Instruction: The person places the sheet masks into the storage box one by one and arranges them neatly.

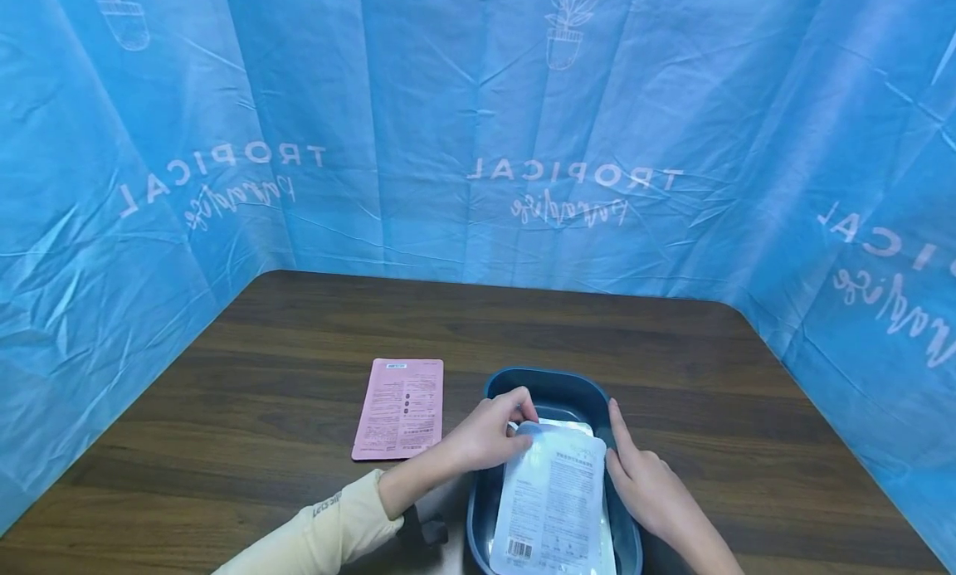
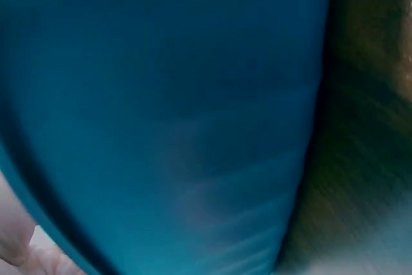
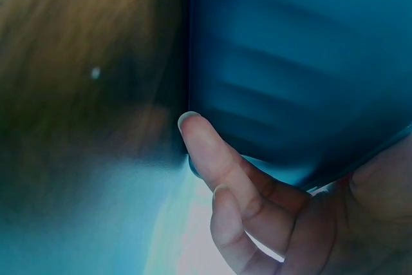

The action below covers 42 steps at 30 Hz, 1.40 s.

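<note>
A dark blue oval-cornered basin (image 1: 479, 521) stands at the table's near edge. My left hand (image 1: 489, 432) reaches over its left side and pinches the top corner of a pale silver-blue flat sachet (image 1: 548, 500), printed with small text and a barcode. Behind this sachet, a second pale sachet (image 1: 607, 542) shows inside the basin. My right hand (image 1: 653, 484) holds the basin's right side, thumb at the rim and fingers (image 3: 222, 159) against the outer wall. The left wrist view is mostly filled by the basin's wall (image 2: 174, 107).
A pink printed sachet (image 1: 401, 409) lies flat on the wooden table (image 1: 224, 409), left of the basin. Blue printed curtains (image 1: 418, 127) enclose the table at the back and both sides.
</note>
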Available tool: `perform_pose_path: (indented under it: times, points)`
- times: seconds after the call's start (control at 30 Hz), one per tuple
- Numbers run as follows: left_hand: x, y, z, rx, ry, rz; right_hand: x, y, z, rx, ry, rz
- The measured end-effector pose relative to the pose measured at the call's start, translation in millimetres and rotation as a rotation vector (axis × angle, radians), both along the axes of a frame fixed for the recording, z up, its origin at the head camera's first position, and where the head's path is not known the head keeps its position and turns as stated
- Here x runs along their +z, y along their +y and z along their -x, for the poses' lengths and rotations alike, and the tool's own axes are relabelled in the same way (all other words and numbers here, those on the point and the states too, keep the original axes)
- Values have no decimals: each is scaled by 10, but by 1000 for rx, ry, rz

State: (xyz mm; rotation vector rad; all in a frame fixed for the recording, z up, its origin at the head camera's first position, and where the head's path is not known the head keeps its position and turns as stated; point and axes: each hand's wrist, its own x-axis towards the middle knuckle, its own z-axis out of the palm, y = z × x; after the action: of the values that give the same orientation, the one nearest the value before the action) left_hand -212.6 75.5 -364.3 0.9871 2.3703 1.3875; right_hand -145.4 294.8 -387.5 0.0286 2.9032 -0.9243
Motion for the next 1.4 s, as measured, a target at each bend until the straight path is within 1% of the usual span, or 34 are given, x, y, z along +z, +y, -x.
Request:
perform_pose_path:
  times: [0.1, 0.23, 0.33, 0.43, 0.6, 0.67, 0.83, 0.97, 1.03, 1.2, 1.4]
  points:
    - [-8, 23, -42, -1, 83, 67, 5, -1, -2, 0, -5, 5]
    - [-28, 62, -98, 4, 248, 208, 11, 3, -7, 0, -13, 11]
    - [-53, 89, -137, -9, 363, 313, 16, 5, -8, 2, -11, 11]
    - [-82, 102, -164, -24, 423, 372, 18, 3, -7, 6, -4, 10]
    - [-124, 109, -181, -43, 518, 436, 21, 3, -10, 4, -8, 2]
    - [-133, 116, -183, -52, 543, 459, 21, 6, -12, 2, -16, 1]
    - [-131, 139, -187, -72, 568, 526, 20, 10, -7, 3, -23, 7]
    - [-117, 145, -211, -88, 632, 602, 22, 6, -1, 5, -26, 12]
    - [-110, 140, -228, -91, 648, 628, 22, 3, 0, 5, -27, 13]
    - [-97, 105, -259, -84, 676, 672, 19, -3, 4, 1, -23, 7]
    - [-105, 47, -296, -74, 758, 694, 9, 2, 14, 6, -29, 8]
